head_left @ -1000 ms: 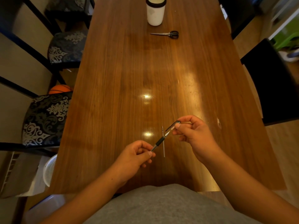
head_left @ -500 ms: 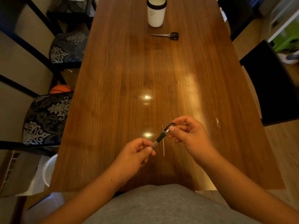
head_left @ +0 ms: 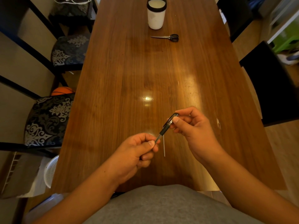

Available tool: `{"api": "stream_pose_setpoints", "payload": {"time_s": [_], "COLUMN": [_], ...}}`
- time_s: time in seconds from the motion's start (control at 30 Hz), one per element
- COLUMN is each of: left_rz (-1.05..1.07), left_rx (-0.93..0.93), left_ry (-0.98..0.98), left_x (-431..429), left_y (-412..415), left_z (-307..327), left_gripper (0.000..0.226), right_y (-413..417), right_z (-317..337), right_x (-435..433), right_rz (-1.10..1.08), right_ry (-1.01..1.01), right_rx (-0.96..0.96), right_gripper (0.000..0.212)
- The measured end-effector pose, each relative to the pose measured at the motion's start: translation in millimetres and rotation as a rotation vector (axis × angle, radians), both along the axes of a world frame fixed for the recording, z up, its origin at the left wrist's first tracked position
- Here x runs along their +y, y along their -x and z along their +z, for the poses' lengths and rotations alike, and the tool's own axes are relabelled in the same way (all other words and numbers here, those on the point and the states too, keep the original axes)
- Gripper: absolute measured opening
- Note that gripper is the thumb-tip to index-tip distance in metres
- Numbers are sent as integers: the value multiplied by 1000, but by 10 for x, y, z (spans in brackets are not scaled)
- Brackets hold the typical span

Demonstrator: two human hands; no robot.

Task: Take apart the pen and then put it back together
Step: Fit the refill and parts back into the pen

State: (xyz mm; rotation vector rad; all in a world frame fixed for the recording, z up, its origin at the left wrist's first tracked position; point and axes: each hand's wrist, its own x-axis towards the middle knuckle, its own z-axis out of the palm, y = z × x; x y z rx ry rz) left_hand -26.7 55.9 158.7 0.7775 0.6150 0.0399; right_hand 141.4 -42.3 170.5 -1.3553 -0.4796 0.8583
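Note:
A dark pen [head_left: 165,130] with a black rubber grip hangs slanted above the near part of the wooden table [head_left: 123,81], held at both ends. My left hand [head_left: 137,152] pinches its lower tip end between thumb and forefinger. My right hand [head_left: 194,128] grips the upper barrel and clip end. Under the pen, a thin pale refill [head_left: 163,147] lies on the table, pointing away from me.
A white cup with a black rim [head_left: 156,13] stands at the far end, and black-handled scissors [head_left: 168,37] lie just in front of it. Patterned chairs [head_left: 48,117] line the left side, dark chairs [head_left: 271,88] the right. An orange ball [head_left: 62,90] sits on the floor at the left.
The pen's visible length between my hands first shortened as my right hand came toward my left, then my right hand drew slightly back. The refill on the table has stayed put.

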Motion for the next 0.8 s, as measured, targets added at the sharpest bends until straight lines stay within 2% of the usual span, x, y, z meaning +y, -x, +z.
{"api": "stream_pose_setpoints", "payload": {"time_s": [0.1,0.2,0.27,0.33,0.4,0.47,0.53,0.6,0.73,0.8], "left_rz": [47,42,44,56,71,56,-3,-77,-236,-286], "left_rx": [70,161,166,147,96,23,-3,48,204,258], "left_ry": [-272,-734,-902,-829,-542,-236,-113,-235,-688,-755], "left_x": [-22,-40,-47,-53,-47,-21,8,21,39,41], "left_y": [-23,-25,-14,-13,-11,7,34,51,71,96], "left_z": [18,14,0,-17,-20,-30,-72,-136,-332,-450], "left_gripper": [18,24,25,29,27,13,15,16,29,28], "right_y": [11,16,21,23,24,17,5,1,26,36], "right_z": [0,-8,-12,-11,-8,-14,-33,-69,-234,-398], "right_x": [4,10,16,22,30,34,31,24,-10,-66], "right_rz": [-23,-39,-45,-44,-34,-10,25,51,82,90], "right_ry": [-9,-9,-12,-24,-41,-55,-39,-3,113,209], "right_rx": [2,-13,-20,-20,-15,-8,-16,-35,-84,-110], "right_gripper": [19,18,18,18,19,19,18,18,18,22]}}
